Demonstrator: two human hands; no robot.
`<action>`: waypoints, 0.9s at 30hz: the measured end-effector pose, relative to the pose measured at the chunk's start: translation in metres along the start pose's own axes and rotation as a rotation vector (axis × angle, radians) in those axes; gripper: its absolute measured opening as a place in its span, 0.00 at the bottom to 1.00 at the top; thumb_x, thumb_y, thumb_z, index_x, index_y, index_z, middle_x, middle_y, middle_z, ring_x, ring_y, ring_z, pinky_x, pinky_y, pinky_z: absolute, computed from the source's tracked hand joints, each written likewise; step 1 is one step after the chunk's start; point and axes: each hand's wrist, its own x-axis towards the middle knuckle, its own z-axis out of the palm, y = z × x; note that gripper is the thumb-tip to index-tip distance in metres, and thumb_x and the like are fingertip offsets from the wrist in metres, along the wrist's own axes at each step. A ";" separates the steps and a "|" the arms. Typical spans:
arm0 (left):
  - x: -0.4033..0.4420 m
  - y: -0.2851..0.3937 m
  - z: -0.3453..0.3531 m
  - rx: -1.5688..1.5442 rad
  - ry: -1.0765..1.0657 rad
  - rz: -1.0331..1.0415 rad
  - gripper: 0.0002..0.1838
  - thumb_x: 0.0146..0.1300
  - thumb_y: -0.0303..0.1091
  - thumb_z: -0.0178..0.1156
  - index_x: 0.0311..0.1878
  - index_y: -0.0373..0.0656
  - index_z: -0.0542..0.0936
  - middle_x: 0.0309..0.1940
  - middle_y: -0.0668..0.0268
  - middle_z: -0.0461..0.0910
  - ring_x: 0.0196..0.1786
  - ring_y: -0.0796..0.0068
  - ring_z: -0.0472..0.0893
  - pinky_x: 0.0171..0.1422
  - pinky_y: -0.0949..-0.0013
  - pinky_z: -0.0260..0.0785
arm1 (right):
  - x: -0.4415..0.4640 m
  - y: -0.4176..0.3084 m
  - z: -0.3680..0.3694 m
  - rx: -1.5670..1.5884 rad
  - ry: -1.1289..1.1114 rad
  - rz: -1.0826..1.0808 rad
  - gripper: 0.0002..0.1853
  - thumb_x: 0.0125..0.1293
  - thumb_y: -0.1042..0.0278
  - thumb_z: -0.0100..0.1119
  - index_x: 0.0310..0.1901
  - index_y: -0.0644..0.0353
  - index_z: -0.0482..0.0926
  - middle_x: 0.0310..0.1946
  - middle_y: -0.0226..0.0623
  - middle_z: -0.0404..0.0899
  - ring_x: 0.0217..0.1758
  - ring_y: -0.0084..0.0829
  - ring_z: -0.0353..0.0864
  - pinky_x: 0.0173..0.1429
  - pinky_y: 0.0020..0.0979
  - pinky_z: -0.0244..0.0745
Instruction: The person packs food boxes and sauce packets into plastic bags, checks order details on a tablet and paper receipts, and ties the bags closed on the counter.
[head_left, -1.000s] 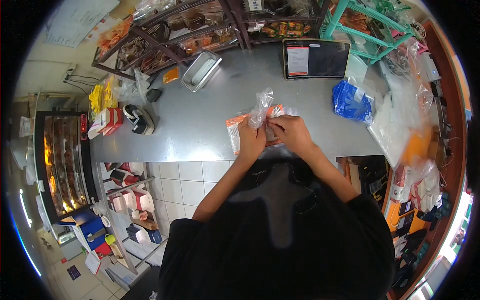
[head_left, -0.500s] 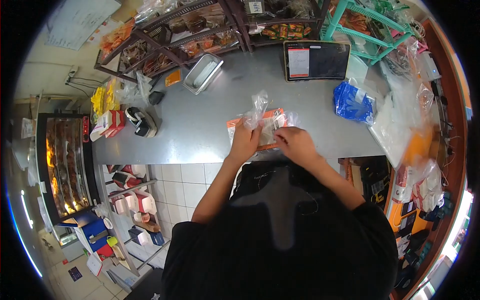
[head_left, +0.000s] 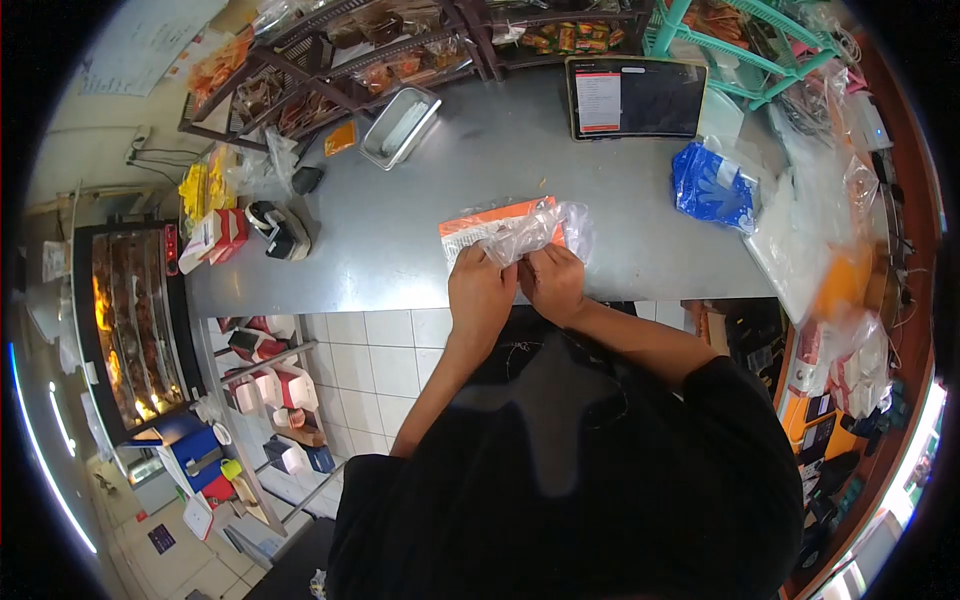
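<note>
Near the front edge of the steel counter, both hands come together on a clear plastic bag (head_left: 525,236). My left hand (head_left: 482,290) pinches its near side, fingers curled in. Close beside it, my right hand (head_left: 553,284) is also closed on the crumpled plastic. Under the bag lies an orange and white printed sheet (head_left: 490,216), flat on the counter and partly covered by plastic and fingers. What the bag contains, if anything, I cannot make out.
On the steel counter (head_left: 380,230) are a metal tray (head_left: 400,128), a tablet (head_left: 637,98), a blue glove packet (head_left: 712,188) and a black and white device (head_left: 279,230). Dark racks (head_left: 370,50) and a green rack (head_left: 750,55) line the back. A lit rotisserie oven (head_left: 133,325) stands left.
My right hand has moved left, up against my left hand. The bag's upright top has folded down and now spreads over the printed sheet. The camera view has shifted slightly.
</note>
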 end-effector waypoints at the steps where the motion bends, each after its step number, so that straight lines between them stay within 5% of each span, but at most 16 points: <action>1: -0.001 -0.001 0.001 -0.009 0.022 0.019 0.10 0.55 0.27 0.62 0.41 0.38 0.82 0.34 0.57 0.79 0.39 0.55 0.78 0.44 0.57 0.73 | 0.001 -0.001 0.000 0.005 0.002 0.006 0.08 0.50 0.74 0.66 0.30 0.58 0.75 0.23 0.38 0.76 0.25 0.40 0.78 0.28 0.38 0.73; 9: -0.004 -0.014 0.006 -0.100 0.190 0.166 0.14 0.53 0.23 0.62 0.45 0.41 0.83 0.37 0.56 0.83 0.39 0.53 0.81 0.44 0.60 0.75 | 0.014 0.002 -0.012 0.107 -0.250 0.070 0.07 0.54 0.69 0.65 0.33 0.60 0.78 0.24 0.40 0.79 0.26 0.43 0.81 0.29 0.39 0.75; 11: -0.009 -0.016 0.001 -0.167 0.085 0.014 0.11 0.56 0.23 0.61 0.43 0.38 0.83 0.36 0.59 0.84 0.36 0.58 0.82 0.42 0.62 0.75 | 0.019 0.006 -0.019 0.152 -0.378 0.034 0.07 0.56 0.69 0.65 0.34 0.62 0.79 0.25 0.41 0.81 0.25 0.42 0.81 0.29 0.37 0.76; 16: -0.013 -0.029 0.015 -0.882 0.070 -0.396 0.10 0.68 0.28 0.58 0.47 0.34 0.83 0.35 0.65 0.85 0.38 0.79 0.82 0.42 0.72 0.76 | 0.030 0.002 -0.030 0.521 -0.390 0.444 0.08 0.64 0.69 0.63 0.38 0.65 0.79 0.30 0.36 0.84 0.25 0.23 0.79 0.27 0.26 0.73; 23: -0.019 -0.031 0.024 -1.217 0.097 -0.606 0.12 0.72 0.30 0.54 0.50 0.33 0.80 0.39 0.63 0.84 0.38 0.79 0.81 0.42 0.73 0.77 | 0.043 -0.014 -0.012 0.995 -0.343 0.986 0.08 0.69 0.68 0.57 0.40 0.65 0.79 0.27 0.30 0.79 0.21 0.16 0.71 0.26 0.20 0.70; 27: -0.024 -0.045 0.033 -1.228 0.028 -0.551 0.14 0.74 0.33 0.51 0.54 0.35 0.77 0.46 0.63 0.82 0.42 0.76 0.81 0.47 0.70 0.77 | 0.049 -0.003 -0.024 0.874 -0.584 1.079 0.08 0.68 0.67 0.57 0.38 0.63 0.79 0.24 0.28 0.76 0.24 0.16 0.71 0.27 0.20 0.68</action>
